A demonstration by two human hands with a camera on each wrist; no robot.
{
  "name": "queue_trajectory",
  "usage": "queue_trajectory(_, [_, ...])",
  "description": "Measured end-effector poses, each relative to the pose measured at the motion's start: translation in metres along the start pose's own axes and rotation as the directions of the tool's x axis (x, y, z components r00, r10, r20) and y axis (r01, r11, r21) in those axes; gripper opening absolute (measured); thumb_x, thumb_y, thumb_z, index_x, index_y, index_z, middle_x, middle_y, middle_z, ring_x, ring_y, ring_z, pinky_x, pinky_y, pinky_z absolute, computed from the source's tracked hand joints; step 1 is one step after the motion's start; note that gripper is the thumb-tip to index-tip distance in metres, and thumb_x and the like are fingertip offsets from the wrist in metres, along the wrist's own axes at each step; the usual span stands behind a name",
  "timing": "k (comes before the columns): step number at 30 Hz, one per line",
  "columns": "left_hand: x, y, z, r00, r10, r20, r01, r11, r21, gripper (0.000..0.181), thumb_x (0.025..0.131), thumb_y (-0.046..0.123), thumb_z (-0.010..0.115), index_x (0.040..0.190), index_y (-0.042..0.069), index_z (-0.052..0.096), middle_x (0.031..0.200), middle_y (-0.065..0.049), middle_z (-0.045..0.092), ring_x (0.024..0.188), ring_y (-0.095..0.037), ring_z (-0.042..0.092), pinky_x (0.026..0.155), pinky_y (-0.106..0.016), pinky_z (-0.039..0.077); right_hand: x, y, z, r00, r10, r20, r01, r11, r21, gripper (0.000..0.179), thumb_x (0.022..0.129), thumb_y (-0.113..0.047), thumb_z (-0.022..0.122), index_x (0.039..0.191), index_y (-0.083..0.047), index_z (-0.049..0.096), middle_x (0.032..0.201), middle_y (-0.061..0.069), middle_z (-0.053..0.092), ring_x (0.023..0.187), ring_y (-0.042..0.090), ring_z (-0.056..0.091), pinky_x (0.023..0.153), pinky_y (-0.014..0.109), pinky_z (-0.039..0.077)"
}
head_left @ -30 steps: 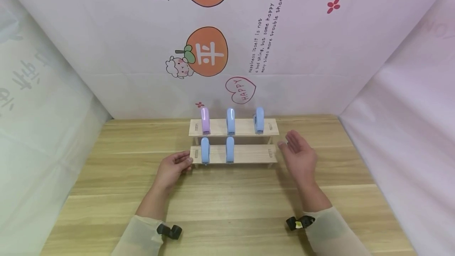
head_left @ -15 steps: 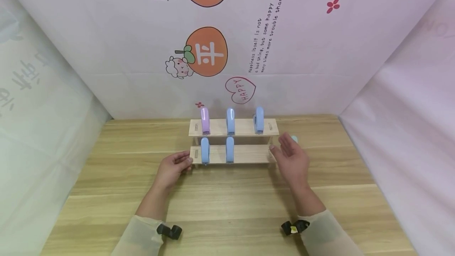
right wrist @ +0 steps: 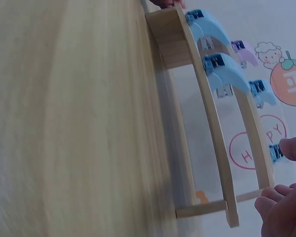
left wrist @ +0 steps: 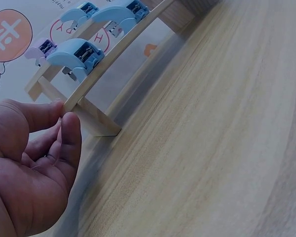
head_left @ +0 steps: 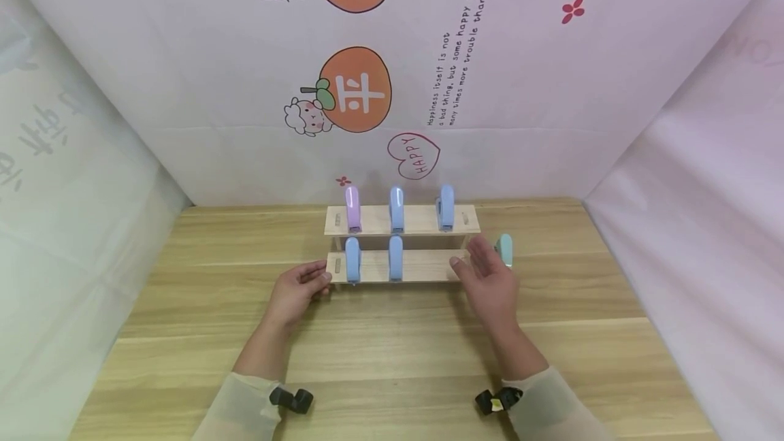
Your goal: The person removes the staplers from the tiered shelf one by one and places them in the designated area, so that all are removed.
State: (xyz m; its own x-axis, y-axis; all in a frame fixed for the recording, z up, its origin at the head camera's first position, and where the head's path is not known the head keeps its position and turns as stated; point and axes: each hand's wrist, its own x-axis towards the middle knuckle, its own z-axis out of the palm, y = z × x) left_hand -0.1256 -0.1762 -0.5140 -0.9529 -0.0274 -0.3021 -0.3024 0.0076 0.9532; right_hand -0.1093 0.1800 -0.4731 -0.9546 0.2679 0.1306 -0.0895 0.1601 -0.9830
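A two-step wooden rack (head_left: 427, 264) carries arched plastic pieces with metal parts, somewhat like small staplers; their exact kind is unclear. Its front plank bears a left blue piece (head_left: 352, 260) and a middle blue piece (head_left: 395, 259). On the rear plank stand a purple piece (head_left: 352, 209) and two more blue pieces (head_left: 446, 208). My left hand (head_left: 297, 295) pinches the front plank's left end between thumb and fingers, clearest in the left wrist view. Fingers extended, my right hand (head_left: 493, 286) hovers by the rack's right end, holding nothing visible; contact with the wood cannot be told.
A mint-green arched piece (head_left: 504, 250) stands on the wooden table (head_left: 398, 359) just right of my right hand. Behind the rack rises a printed white cloth (head_left: 520, 87), and pale cloth sides (head_left: 698, 223) flank the table.
My right hand has moved left toward the rack's right end, uncovering the mint-green piece it had been hiding. The left hand and the rack look unchanged.
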Motion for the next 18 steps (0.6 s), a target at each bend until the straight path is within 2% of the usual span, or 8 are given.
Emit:
queue_trajectory(8, [-0.001,-0.001,0.0,1.0,0.0,-0.003,0.0,1.0,-0.008,0.044,0.097,0.009,0.074,0.138,-0.003,0.061,0.126,-0.019,0.066,0.1,-0.023,0.069,0.087,-0.03,0.063,-0.007,0.002,0.012,1.0,-0.026,0.008,0.026,1.0,-0.001,0.064,0.089,-0.016,0.085,0.144,-0.001,0.058,0.144,0.018,0.06,0.132,0.029,0.059,0.106,0.025,0.05])
queue_trajectory(18, [-0.001,-0.001,0.0,1.0,0.008,-0.001,-0.008,1.0,-0.003,0.044,0.098,0.01,0.074,0.137,-0.004,0.061,0.126,-0.019,0.067,0.101,-0.023,0.069,0.087,-0.03,0.063,-0.014,-0.001,0.025,0.999,0.026,0.042,-0.024,0.999,-0.028,0.065,0.089,-0.015,0.085,0.145,0.001,0.056,0.146,0.015,0.059,0.133,0.027,0.059,0.107,0.028,0.05])
